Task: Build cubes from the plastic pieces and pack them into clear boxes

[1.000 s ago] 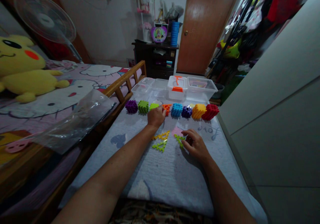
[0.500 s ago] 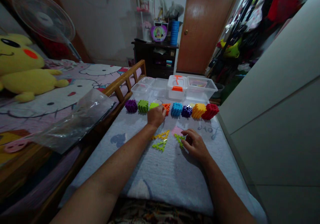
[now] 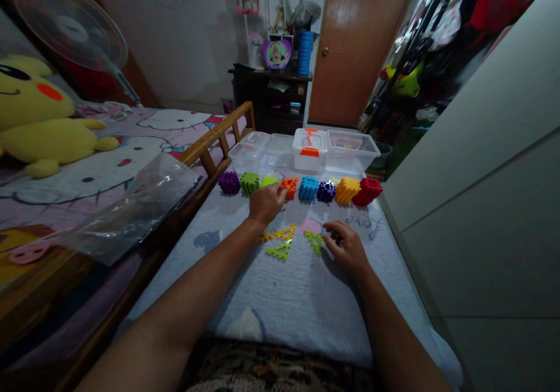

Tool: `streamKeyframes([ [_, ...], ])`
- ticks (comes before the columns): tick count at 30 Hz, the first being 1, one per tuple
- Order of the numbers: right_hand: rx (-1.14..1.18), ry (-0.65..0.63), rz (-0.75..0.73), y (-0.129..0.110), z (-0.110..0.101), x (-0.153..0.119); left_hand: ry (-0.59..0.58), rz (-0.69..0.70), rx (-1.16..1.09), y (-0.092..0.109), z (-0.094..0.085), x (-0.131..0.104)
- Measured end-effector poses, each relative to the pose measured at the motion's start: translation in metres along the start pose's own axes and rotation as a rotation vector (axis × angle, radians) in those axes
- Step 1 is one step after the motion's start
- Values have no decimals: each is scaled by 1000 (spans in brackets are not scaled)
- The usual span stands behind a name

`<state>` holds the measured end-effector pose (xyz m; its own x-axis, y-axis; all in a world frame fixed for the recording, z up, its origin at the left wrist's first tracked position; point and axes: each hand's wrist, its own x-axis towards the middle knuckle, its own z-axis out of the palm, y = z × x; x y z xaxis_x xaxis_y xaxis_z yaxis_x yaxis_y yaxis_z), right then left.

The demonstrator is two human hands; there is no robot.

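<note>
My left hand [image 3: 266,203] reaches to the row of stacked plastic pieces, its fingers bent together at the left edge of the orange stack [image 3: 290,188]. Whatever lies between those fingertips is too small to make out. Partly behind the hand is the lime stack [image 3: 268,181]. My right hand [image 3: 347,247] is held low over the cloth, fingers curved and apart, holding nothing. Just left of it lies a lime triangular piece [image 3: 314,241]. A second lime triangle [image 3: 280,251] and yellow triangular pieces [image 3: 282,234] lie nearer the middle.
The row also has purple [image 3: 228,183], green [image 3: 249,183], light blue [image 3: 308,188], dark blue [image 3: 326,191], yellow [image 3: 347,191] and red [image 3: 367,192] stacks. Behind stand a lidded clear box [image 3: 310,153] and an open clear bin [image 3: 352,153]. A wooden bed rail [image 3: 216,135] borders the left.
My left hand has drawn slightly left, uncovering more of the orange stack. My right hand has moved a little right, away from the lime triangle, which now lies free on the cloth.
</note>
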<state>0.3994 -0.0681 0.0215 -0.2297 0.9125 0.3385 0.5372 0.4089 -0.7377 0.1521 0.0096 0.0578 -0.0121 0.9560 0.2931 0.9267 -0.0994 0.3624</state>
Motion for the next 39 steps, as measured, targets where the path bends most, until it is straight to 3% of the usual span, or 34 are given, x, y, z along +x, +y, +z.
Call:
streamKeyframes([
  [4, -108, 25, 10, 5, -3, -1, -116, 133, -106, -30, -11, -18],
  [9, -331, -137, -46, 2, 3, -6, -276, 286, -200, -60, -30, -54],
  [13, -478, -171, -65, -2, 10, -7, -305, 438, -204, -52, -40, -91],
  [17, -424, -142, -81, 1, 12, -6, -377, 565, -119, -35, -34, -113],
  [22, -256, -97, -71, 6, 11, -5, -417, 500, -48, -28, -23, -116],
  [29, -67, -116, 4, 6, 11, -5, -400, 444, -189, -31, -18, -119],
  [36, -273, 86, -89, 4, 10, -1, -393, 387, -255, -10, -11, -122],
  [39, -367, 12, -72, 5, 9, -4, -398, 368, -273, -9, -9, -122],
])
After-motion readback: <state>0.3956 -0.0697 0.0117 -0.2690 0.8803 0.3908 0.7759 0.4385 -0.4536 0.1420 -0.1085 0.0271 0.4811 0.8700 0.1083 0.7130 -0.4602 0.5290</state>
